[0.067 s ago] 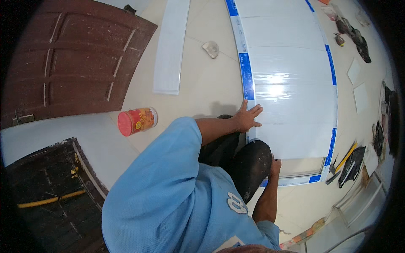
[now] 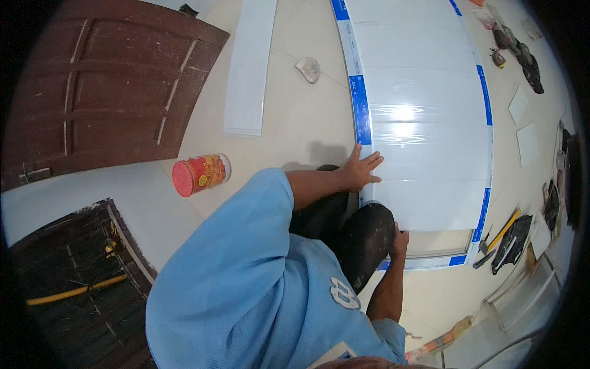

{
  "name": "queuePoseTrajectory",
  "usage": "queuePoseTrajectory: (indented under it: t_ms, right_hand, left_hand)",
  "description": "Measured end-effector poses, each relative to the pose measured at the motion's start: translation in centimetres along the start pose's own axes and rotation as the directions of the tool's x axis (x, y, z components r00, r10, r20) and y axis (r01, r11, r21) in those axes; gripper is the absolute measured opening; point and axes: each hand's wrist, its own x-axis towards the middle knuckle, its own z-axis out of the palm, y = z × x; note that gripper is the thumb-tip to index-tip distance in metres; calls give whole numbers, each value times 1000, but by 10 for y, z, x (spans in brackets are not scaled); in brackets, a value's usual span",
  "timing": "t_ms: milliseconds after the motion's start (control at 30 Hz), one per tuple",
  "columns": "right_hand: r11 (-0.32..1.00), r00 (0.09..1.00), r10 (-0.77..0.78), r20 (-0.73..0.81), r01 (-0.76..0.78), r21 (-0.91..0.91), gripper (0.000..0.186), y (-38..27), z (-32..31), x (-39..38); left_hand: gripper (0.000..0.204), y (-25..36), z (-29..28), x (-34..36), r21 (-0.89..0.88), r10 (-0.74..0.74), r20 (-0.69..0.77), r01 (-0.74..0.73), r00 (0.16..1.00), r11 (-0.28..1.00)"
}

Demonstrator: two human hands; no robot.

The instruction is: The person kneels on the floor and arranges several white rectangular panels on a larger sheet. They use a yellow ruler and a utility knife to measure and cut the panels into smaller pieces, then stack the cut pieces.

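Observation:
A long frame (image 2: 362, 111) wrapped in blue-and-white film lies on the floor, with glossy white panel strips (image 2: 424, 203) laid side by side inside it. My left hand (image 2: 362, 170) rests flat with fingers spread over the frame's left side and the panel's edge. Beside my bent knee, my right hand (image 2: 401, 240) is closed at the near edge of the last white strip; some of its fingers are hidden. Below that edge, a gap shows floor between the strip and the frame's near end bar (image 2: 424, 264).
On the left are a loose white panel strip (image 2: 247, 80), a red tub (image 2: 201, 174) on its side, a stone-like lump (image 2: 308, 70) and a brown door (image 2: 123, 92). Tools (image 2: 507, 237), a black bag (image 2: 513, 249) and white pieces (image 2: 527, 144) lie to the right.

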Motion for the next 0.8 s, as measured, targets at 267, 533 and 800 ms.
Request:
queuePoseTrajectory:
  t_ms: [267, 533, 800]
  right_hand:
    - [915, 982, 95, 164, -151, 374, 39, -1, 0, 14]
    - [869, 938, 337, 79, -342, 357, 38, -24, 17, 5]
    - [917, 964, 264, -13, -247, 313, 40, -26, 16, 6]
  left_hand:
    - [49, -187, 24, -59, -448, -399, -305, 239, 865, 861]
    - [42, -216, -36, -116, -763, -697, 74, 491, 714, 422]
    - [47, -221, 28, -61, -608, -870, -240, 633, 430, 480]
